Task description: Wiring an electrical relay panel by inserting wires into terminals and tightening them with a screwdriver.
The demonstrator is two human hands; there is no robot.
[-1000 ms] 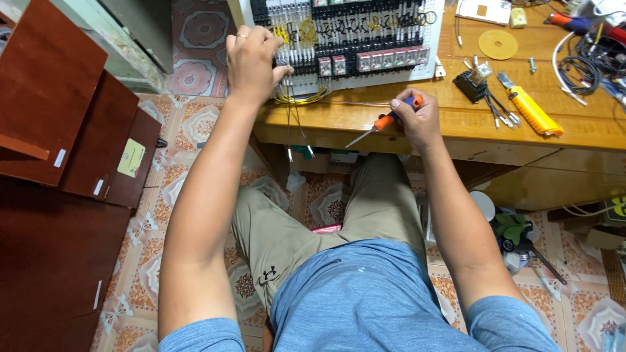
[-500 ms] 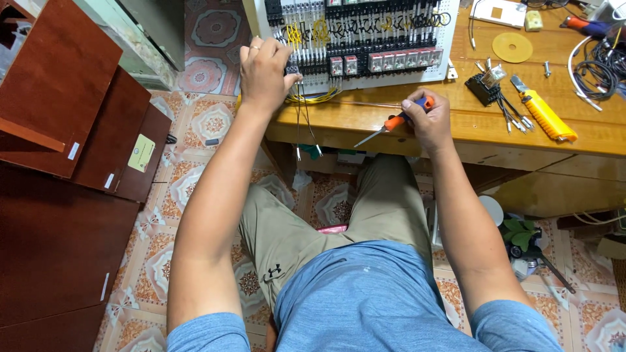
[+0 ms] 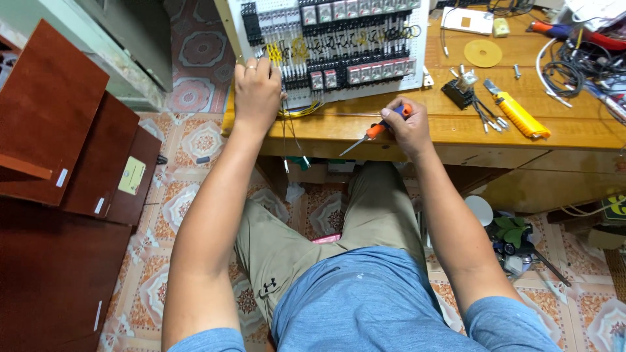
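My left hand (image 3: 256, 91) rests on the lower left part of a white wiring panel (image 3: 339, 45), fingers over yellow wires and black terminal blocks; whether it grips a wire is hidden. Thin wires (image 3: 287, 140) hang from the panel over the table edge. My right hand (image 3: 405, 124) is shut on an orange-handled screwdriver (image 3: 368, 133), its shaft pointing down-left past the wooden table's front edge (image 3: 469, 133). Both hands sit near the table's front.
On the table to the right lie a yellow-handled tool (image 3: 518, 114), a small black part with wires (image 3: 460, 91), a yellow disc (image 3: 482, 52) and a tangle of cables (image 3: 574, 58). Dark red wooden cabinets (image 3: 59, 163) stand at left on the tiled floor.
The view has shifted a little. My left hand has stayed on the panel's lower left, and my right hand has kept the screwdriver at the table edge.
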